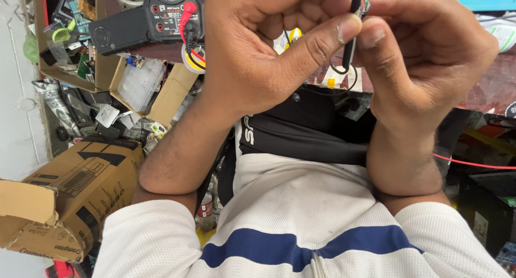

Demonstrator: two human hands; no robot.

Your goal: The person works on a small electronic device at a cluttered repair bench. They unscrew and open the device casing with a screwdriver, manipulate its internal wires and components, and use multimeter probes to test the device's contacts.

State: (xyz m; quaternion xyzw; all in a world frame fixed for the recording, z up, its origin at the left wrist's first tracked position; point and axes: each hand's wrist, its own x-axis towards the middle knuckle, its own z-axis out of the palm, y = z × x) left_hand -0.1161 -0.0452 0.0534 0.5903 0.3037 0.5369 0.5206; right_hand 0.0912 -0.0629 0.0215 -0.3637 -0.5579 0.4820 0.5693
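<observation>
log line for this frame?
left hand: pinching black probe | right hand: pinching same probe | multimeter: behind, leads plugged in

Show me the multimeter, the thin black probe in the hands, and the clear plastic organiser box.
multimeter (pixel 161 15), head view, on its dark front face.
thin black probe (pixel 350 47), head view, on the shaft between the thumbs.
clear plastic organiser box (pixel 141 83), head view, on its translucent lid.

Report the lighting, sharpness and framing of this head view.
Head view: even, soft light with no harsh glare; the left hand and right hand are sharp, pinching a thin black probe between them; the multimeter and the cardboard box stay fairly clear; the top edge crops both hands; shadow darkens the lower right under the bench.
</observation>
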